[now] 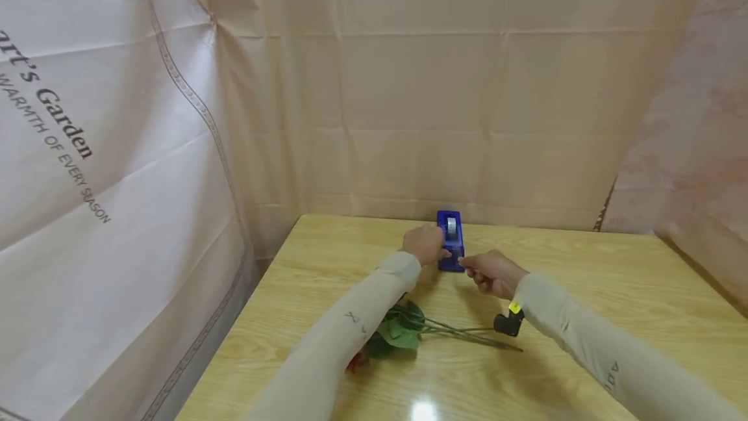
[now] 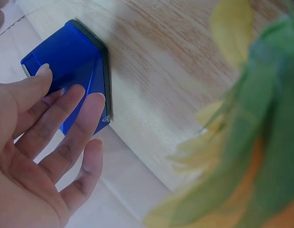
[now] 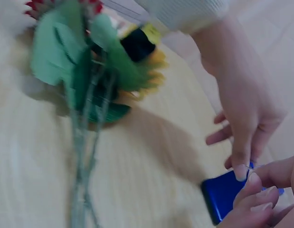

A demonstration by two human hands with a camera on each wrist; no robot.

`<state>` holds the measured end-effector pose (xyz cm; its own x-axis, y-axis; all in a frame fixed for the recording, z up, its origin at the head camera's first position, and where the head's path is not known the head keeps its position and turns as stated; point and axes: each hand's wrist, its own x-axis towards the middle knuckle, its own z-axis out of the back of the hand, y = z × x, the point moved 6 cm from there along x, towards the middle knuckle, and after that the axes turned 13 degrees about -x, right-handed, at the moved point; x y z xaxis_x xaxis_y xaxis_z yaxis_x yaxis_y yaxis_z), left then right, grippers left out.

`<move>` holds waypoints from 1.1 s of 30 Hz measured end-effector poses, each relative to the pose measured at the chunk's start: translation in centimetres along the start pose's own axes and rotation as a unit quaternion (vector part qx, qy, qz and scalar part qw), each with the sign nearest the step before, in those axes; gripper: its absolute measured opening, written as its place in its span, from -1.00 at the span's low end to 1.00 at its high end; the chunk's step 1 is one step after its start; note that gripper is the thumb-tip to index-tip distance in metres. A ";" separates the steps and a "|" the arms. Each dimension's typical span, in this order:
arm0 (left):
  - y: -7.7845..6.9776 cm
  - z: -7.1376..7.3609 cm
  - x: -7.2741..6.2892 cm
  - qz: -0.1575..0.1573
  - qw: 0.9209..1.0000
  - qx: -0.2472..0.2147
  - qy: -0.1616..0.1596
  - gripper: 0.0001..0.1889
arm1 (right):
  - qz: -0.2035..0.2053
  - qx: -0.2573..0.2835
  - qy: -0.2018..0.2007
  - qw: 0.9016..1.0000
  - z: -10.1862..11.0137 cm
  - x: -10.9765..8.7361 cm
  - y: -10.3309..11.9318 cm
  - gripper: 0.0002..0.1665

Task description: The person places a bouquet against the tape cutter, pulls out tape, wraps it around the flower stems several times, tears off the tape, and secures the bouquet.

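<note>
A blue tape dispenser (image 1: 452,263) with a roll of clear tape (image 1: 451,226) stands near the table's back edge. My left hand (image 1: 422,243) is at its left side. In the left wrist view, the left thumb (image 2: 42,76) presses on the dispenser near its toothed cutter, and the other fingers lie loosely bent and spread beside its blue wall. At the front end, my right hand (image 1: 493,273) pinches the thin tape end between thumb and forefinger, seen close to the left thumb tip in the right wrist view. The tape itself barely shows there.
Artificial flowers with green leaves (image 1: 400,333) and long stems (image 3: 78,166) lie on the wooden table (image 1: 584,265), nearer than the dispenser. A red bloom (image 3: 37,7) and a yellow bloom (image 2: 199,147) show among them. Cloth sheets (image 1: 409,83) hang behind and beside the table.
</note>
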<state>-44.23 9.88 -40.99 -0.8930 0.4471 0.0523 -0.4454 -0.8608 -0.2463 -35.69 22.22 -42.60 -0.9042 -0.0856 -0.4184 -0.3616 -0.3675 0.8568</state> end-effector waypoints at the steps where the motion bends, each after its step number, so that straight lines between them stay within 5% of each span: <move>1: 0.1 0.0 0.0 0.000 1.000 -0.001 0.001 -0.61 | 0.000 -0.002 0.000 1.000 -0.2 -0.4 -0.1 -0.78; 21: 0.7 -0.1 -0.2 -0.002 1.000 -0.008 -0.014 -0.61 | 0.019 -0.038 -0.022 0.999 -2.5 -6.0 -2.5 -0.60; 33: 0.5 0.0 -0.4 0.007 1.000 -0.025 -0.009 -0.66 | 0.001 -0.012 0.024 1.000 -4.1 -8.7 -3.8 -0.62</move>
<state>-44.09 9.31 -41.11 -0.8999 0.4309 0.0665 -0.4303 -0.8529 -0.2956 -25.50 20.58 -43.40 -0.8932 -0.1298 -0.4305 -0.3536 -0.3885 0.8509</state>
